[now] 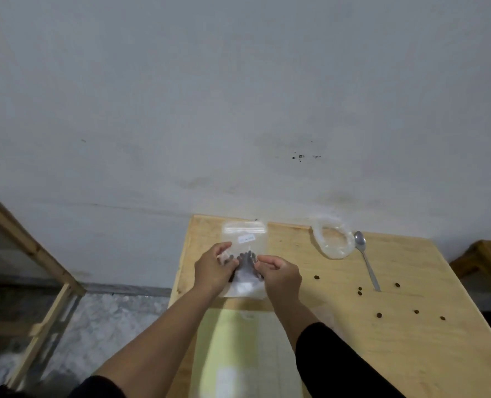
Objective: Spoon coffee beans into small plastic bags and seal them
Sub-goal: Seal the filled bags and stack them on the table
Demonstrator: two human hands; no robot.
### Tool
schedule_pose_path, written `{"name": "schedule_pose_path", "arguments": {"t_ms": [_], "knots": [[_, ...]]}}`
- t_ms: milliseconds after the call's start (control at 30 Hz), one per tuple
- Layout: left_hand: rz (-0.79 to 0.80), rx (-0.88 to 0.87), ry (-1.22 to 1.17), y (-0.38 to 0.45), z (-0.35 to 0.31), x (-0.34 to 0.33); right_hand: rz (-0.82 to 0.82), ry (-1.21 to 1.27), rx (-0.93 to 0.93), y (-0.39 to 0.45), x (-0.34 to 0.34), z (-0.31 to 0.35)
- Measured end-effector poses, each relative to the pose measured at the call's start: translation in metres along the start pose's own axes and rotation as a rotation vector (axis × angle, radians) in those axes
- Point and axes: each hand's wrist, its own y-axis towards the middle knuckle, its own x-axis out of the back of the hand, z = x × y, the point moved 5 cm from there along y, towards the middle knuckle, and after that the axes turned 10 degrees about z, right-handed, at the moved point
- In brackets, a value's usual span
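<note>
On the wooden table point(396, 354) in our head view, we hold a small clear zip bag point(245, 239) flat near the far edge, dark coffee beans point(245, 257) bunched inside its middle. Our left hand point(214, 267) pinches the bag's left side with curled fingers; our right hand point(280, 272) curls onto its right side. To the right we see an empty crumpled bag point(333, 238), a metal spoon point(366, 258) just beside it, and loose beans point(379, 315) scattered nearer us. A pale yellow sheet point(232, 354) lies between our forearms.
</note>
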Motion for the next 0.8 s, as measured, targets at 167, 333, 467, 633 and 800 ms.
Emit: {"name": "schedule_pose_path", "arguments": {"t_ms": [167, 333, 467, 633, 800], "knots": [[-0.003, 0.044, 0.133, 0.034, 0.004, -0.017, 0.042, -0.219, -0.013, 0.045, -0.006, -0.010], [0.042, 0.130, 0.278, 0.056, 0.017, -0.027, 0.118, -0.401, 0.024, 0.073, -0.016, -0.021], [0.074, 0.133, 0.434, 0.056, 0.023, -0.032, 0.186, -0.546, 0.120, 0.074, -0.027, -0.029], [0.102, 0.077, 0.600, 0.045, 0.021, -0.031, 0.222, -0.787, 0.267, 0.059, -0.034, -0.024], [0.107, -0.060, 0.712, 0.031, 0.000, -0.027, 0.204, -0.982, 0.318, 0.042, -0.031, -0.010]]}}
